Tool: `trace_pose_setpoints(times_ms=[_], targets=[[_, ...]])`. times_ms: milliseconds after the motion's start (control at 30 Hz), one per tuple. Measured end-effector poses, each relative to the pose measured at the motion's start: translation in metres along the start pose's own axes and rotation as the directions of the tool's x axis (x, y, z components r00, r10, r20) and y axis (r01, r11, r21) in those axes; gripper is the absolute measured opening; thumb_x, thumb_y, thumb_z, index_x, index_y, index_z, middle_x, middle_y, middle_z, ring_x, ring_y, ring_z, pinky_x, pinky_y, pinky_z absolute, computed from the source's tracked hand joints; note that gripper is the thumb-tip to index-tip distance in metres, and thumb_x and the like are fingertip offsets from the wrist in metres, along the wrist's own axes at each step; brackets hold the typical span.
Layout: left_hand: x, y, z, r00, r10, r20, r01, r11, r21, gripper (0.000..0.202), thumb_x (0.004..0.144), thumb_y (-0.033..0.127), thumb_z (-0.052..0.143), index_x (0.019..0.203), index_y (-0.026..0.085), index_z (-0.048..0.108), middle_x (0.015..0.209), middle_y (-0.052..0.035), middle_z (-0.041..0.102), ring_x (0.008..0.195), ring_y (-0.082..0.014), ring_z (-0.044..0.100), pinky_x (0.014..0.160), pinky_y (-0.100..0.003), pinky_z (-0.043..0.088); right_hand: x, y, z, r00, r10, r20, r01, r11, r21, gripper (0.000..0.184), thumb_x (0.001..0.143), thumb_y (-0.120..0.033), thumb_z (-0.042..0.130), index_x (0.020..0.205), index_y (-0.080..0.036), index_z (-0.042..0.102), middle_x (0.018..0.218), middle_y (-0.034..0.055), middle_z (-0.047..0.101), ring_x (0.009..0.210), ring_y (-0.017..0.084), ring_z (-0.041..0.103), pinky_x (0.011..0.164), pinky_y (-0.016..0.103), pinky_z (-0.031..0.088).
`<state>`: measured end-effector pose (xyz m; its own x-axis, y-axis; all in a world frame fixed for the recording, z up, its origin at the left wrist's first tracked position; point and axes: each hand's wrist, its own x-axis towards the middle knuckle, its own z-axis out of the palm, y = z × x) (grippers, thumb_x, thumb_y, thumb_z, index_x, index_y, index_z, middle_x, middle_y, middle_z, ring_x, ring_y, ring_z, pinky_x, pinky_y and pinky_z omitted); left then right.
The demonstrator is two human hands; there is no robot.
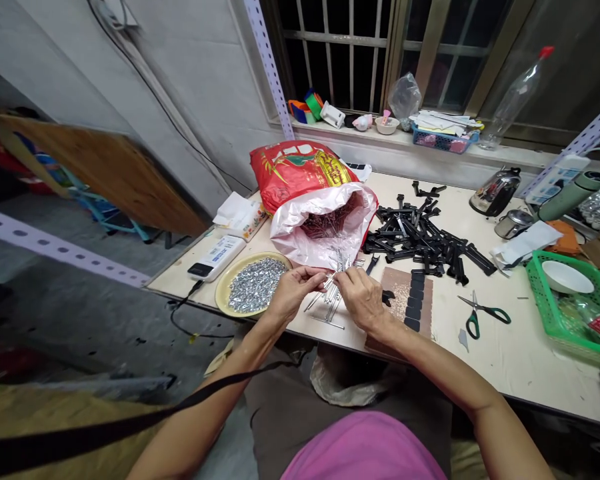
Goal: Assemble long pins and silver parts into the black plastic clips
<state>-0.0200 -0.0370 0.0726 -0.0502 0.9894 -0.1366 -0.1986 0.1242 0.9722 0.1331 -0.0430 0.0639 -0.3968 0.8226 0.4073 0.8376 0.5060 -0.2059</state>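
Observation:
My left hand (296, 291) is closed in a pinch at the front of the table, its fingertips almost meeting those of my right hand. What it pinches is too small to make out. Fingers bent together, my right hand (361, 299) hovers over a loose pile of long thin metal rods (333, 308); whatever is in its fingertips is hidden. More rods spill from the mouth of a red and white plastic sack (305, 175) just behind the hands. Left of them sits a yellow dish (221, 285) full of small shiny metal pieces (257, 285).
Black plastic parts (420, 233) lie heaped right of the sack. A brown board (390, 283) with black pads, green-handled scissors (484, 312) and a green basket (537, 293) stand further right. A white power bank (219, 257) with a cable and a tissue pack (243, 215) lie left.

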Motion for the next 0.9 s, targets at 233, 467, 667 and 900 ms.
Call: trace_pose_setpoints(times_ms=[233,467,667,900], targets=[[-0.004,-0.002,0.008,0.998,0.062,-0.003,-0.061,0.989,0.135,0.039,0.046,0.046,0.084,0.063,0.015,0.067,0.059,-0.0003,0.065,0.049,-0.0112,0.057,0.053,-0.025,0.049,-0.008,0.009,-0.004,0.999,0.029,0.04,-0.031,0.998,0.057,0.021,0.096,-0.029,0.046,0.091,-0.019,0.064,0.085,0.0059,0.063,0.078,0.015,0.056,0.058,0.026,0.032],[-0.004,-0.006,0.013,0.998,0.065,0.014,-0.067,0.988,0.142,0.038,0.049,0.045,0.083,0.064,0.014,0.066,0.061,-0.0001,0.065,0.049,-0.0103,0.057,0.052,-0.024,0.049,-0.011,0.013,-0.005,0.997,0.061,0.045,-0.064,0.995,0.077,0.019,0.096,-0.026,0.047,0.089,-0.019,0.064,0.085,0.0049,0.063,0.075,0.013,0.056,0.058,0.024,0.031],[-0.004,-0.011,0.018,0.999,0.027,0.035,-0.031,0.992,0.124,0.038,0.046,0.044,0.084,0.063,0.014,0.067,0.06,0.001,0.064,0.05,-0.0095,0.056,0.054,-0.023,0.049,-0.012,0.022,-0.016,0.976,0.117,0.184,-0.166,0.946,0.277,0.019,0.095,-0.029,0.049,0.085,-0.019,0.061,0.081,0.0012,0.06,0.072,0.012,0.055,0.059,0.021,0.034],[-0.001,-0.013,0.022,0.997,0.009,0.074,-0.023,0.982,0.189,0.035,0.051,0.043,0.081,0.064,0.015,0.067,0.057,0.0011,0.062,0.049,-0.0108,0.055,0.053,-0.024,0.047,-0.017,0.03,-0.016,0.981,0.111,0.16,-0.165,0.91,0.38,0.016,0.091,-0.021,0.052,0.08,-0.016,0.061,0.08,0.0029,0.06,0.073,0.013,0.053,0.062,0.022,0.036]])
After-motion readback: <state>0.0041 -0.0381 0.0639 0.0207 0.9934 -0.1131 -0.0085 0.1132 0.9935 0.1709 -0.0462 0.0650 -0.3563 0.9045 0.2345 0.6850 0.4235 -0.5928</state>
